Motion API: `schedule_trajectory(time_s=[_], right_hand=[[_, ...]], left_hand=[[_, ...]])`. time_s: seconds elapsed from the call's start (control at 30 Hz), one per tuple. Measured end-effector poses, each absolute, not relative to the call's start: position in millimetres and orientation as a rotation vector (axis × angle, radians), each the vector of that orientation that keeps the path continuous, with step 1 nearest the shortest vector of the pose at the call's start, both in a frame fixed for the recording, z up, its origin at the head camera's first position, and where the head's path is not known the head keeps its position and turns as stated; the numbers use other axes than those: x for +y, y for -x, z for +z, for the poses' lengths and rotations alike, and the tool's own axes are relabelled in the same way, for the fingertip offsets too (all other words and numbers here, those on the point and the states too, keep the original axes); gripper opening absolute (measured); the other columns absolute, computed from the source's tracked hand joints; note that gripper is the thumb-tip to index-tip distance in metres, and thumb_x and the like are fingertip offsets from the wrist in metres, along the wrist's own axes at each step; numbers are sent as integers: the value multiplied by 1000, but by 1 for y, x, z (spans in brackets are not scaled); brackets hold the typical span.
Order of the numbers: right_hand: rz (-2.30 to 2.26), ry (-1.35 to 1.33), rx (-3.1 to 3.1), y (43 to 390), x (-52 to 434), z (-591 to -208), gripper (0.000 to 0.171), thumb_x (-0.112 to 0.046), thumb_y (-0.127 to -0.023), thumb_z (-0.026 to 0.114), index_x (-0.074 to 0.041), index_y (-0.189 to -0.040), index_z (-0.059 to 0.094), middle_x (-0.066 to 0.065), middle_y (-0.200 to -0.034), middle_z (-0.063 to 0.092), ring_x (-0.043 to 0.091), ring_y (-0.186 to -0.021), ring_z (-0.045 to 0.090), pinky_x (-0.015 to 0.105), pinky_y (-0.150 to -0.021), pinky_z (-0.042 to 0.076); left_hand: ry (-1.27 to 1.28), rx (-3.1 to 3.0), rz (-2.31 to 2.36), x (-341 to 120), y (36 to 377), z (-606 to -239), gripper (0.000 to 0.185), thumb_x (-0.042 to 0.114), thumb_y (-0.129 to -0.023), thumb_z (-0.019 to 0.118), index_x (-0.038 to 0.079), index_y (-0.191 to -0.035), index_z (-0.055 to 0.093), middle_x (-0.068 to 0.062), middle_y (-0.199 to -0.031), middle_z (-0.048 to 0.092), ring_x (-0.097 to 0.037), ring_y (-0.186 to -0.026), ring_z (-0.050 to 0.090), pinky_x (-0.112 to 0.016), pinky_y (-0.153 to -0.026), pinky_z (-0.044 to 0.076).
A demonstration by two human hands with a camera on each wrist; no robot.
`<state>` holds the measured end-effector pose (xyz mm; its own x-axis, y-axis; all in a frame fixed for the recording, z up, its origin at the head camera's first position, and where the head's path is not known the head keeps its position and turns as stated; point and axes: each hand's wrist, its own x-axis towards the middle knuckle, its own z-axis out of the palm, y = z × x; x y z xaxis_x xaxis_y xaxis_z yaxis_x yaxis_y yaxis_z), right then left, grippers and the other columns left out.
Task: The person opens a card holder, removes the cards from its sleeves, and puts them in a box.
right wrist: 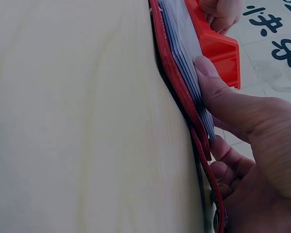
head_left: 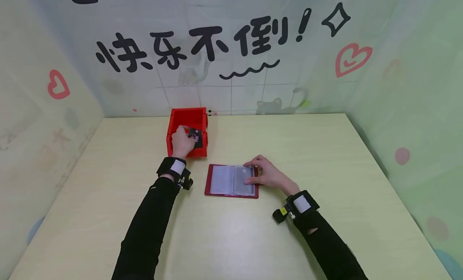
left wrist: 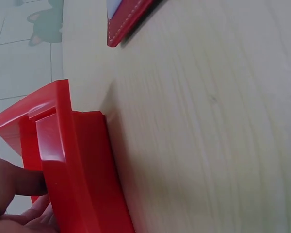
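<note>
In the head view, my left hand [head_left: 182, 142] reaches into a red plastic bin [head_left: 170, 129] and pinches a black card [head_left: 197, 138] with light print. The left wrist view shows the thumb [left wrist: 26, 182] behind the bin's wall, and the card is hidden there. My right hand [head_left: 269, 173] holds the right side of an open card album [head_left: 208, 183] with a dark red cover and clear sleeves [head_left: 241, 179]. In the right wrist view its thumb [right wrist: 208, 73] lies on the stacked sleeves, with the other fingers curled by the album's edge.
The bin stands at the back of a pale wooden table [head_left: 231, 235], near the wall [head_left: 231, 83] with its black lettering. Side walls rise at the left and right. Each wrist wears a black strap with a small camera.
</note>
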<state>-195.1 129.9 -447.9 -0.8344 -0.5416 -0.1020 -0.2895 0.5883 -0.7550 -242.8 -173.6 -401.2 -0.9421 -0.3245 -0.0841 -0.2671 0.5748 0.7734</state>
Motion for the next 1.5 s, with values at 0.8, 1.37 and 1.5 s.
schedule_trajectory(time_s=[0.8,1.37,1.5], right_hand=[[-1111,672,2491,195,131,-448,53,-27,-83,83,-9,-130,65,11,-118,52,26,-113,47,35,-92,41],[-1108,667,2489,195,130,-446,54,-27,-84,83,-8,-131,65,11,-119,52,26,-112,47,35,-91,41],[-1102,673,2496,194,129,-445,54,-27,-83,83,-8,-131,65,12,-119,52,26,-112,47,35,-91,41]], left_hand=[[-357,-2957,-947,-165,239,-409,28,8,-95,63,-4,-120,66,-24,-112,71,-36,-92,64,-48,-90,58],[-337,-2995,-835,-163,236,-411,17,11,-94,61,-5,-98,66,-22,-94,64,-33,-88,57,-42,-78,53],[-252,-2919,-839,-164,231,-413,18,8,-94,59,-7,-99,67,-25,-101,65,-36,-96,57,-46,-86,52]])
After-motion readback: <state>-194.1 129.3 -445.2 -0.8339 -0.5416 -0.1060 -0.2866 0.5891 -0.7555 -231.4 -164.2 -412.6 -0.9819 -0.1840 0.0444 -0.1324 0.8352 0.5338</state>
